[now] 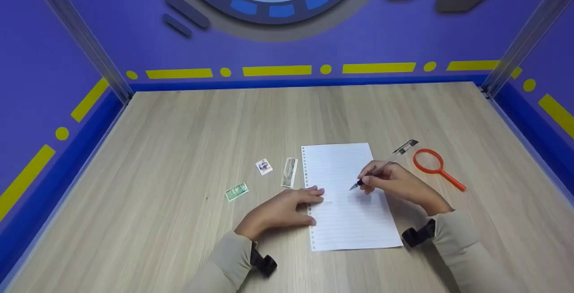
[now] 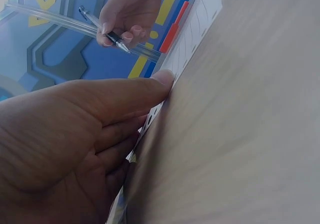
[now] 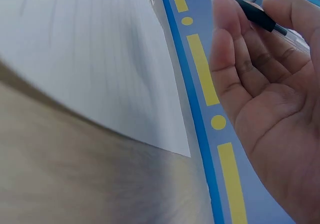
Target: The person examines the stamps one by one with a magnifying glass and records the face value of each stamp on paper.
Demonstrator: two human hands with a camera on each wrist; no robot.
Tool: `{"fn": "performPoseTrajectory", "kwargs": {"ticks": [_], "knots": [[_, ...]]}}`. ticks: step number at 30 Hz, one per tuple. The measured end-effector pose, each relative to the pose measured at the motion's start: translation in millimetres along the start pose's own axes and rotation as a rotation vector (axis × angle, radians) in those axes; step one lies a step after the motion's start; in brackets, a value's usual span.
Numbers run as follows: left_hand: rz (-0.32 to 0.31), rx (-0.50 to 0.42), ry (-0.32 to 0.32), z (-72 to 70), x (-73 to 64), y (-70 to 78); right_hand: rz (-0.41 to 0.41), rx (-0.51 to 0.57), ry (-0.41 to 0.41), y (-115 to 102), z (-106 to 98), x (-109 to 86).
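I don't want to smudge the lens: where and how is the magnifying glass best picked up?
Probably by pinching the slim red-orange handle, coming from the near right: it points that way, with the round lens at the far end.

Matt paper sheet (image 1: 338, 167), clear plastic pen (image 1: 398, 151), smooth wood-grain tabletop (image 1: 179, 149)

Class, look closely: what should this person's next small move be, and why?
Probably lower the pen onto the lined sheet: the right hand holds it with the tip pointing down but raised off the paper, while the left hand rests at the sheet's punched edge, seemingly steadying it.
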State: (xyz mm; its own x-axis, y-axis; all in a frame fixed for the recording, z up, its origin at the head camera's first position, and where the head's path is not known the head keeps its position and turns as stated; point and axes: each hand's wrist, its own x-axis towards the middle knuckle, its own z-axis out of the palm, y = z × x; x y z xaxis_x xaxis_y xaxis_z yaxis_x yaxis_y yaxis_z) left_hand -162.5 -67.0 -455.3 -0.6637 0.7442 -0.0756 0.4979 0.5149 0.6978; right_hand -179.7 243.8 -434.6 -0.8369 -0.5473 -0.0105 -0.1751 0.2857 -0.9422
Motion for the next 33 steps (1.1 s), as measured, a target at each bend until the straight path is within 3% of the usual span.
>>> {"fn": "performPoseTrajectory", "kwargs": {"ticks": [15, 33], "knots": [[-0.016, -0.002, -0.006, 0.4, 0.4, 0.4, 0.096, -0.112, 0.096, 1, 20, 6.8], [-0.025, -0.025, 0.004, 0.8, 0.6, 0.1, -0.018, -0.071, 0.102, 16, 35, 2.0]]}}
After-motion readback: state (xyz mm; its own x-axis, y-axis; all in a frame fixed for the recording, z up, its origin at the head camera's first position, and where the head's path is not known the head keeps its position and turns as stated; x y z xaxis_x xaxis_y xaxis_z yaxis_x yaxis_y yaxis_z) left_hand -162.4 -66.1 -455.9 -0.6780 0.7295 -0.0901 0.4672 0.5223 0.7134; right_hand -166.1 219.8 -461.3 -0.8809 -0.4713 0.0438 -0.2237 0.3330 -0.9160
